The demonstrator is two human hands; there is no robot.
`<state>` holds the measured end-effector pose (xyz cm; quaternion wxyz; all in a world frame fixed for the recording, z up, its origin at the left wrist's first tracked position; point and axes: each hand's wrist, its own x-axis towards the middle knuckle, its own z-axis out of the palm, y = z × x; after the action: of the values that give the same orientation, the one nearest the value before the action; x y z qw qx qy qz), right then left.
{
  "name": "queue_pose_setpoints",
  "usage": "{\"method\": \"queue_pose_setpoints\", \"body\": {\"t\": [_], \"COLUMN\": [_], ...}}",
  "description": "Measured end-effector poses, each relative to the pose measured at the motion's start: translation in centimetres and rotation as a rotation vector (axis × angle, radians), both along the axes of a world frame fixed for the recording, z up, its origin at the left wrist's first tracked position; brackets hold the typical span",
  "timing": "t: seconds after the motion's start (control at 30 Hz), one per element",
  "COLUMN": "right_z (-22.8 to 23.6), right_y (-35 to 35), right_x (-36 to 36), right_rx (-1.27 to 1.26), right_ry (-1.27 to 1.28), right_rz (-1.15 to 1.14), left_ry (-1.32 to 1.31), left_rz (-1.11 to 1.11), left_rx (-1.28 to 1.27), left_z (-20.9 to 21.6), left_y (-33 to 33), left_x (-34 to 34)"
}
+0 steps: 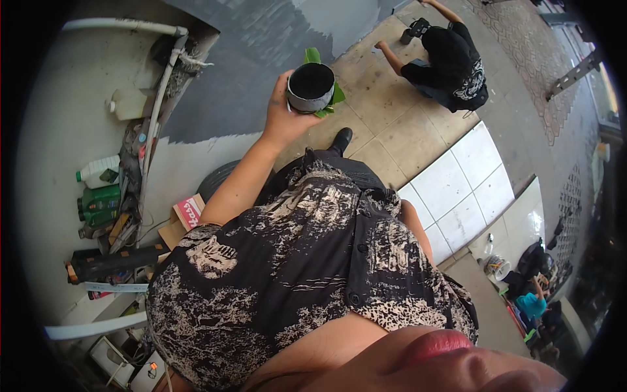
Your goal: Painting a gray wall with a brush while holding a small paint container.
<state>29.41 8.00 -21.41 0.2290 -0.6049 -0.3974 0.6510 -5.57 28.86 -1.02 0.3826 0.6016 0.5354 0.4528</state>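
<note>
Closest to the camera is a bit of the wearer's own face [444,356], near side and toward the right, then a big spread of black-and-tan patterned shirt [313,261]. The left arm reaches out to the far side, and the left hand [282,116] is curled round a small grey container [308,104] – gripping it from its left and near side, out past the shirt. Its inside looks really dark, but can't tell if that's stuff in it or just shadow. Some green leaves [313,55] poke out beyond its far and right edges; how they're held is hidden.

Right forearm [418,230] shows a little beside the shirt, but that hand is out of view, so no telling whether it's spread or gripping anything.

Just past the container there's a dark grey painted patch [241,59], and a black shoe [341,138] on beige tiles [375,108] to its right. Far right – somebody in black clothes [450,68]. Over on the left sit a white jug [98,171] and a green jug [101,204].
</note>
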Motion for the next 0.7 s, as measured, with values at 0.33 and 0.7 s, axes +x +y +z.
{"method": "queue_pose_setpoints", "body": {"t": [0.33, 0.7], "right_z": [-8.1, 14.4], "right_y": [23.3, 33.8], "right_x": [6.2, 13.2], "right_rx": [-0.477, 0.107], "right_ry": [-0.188, 0.204], "right_rz": [-0.562, -1.260], "left_ry": [-0.005, -0.060], "left_rz": [-0.031, 0.029], "left_rx": [-0.025, -0.042], "left_z": [-0.8, -0.5], "left_y": [22.9, 33.5], "left_x": [-6.8, -12.3]}}
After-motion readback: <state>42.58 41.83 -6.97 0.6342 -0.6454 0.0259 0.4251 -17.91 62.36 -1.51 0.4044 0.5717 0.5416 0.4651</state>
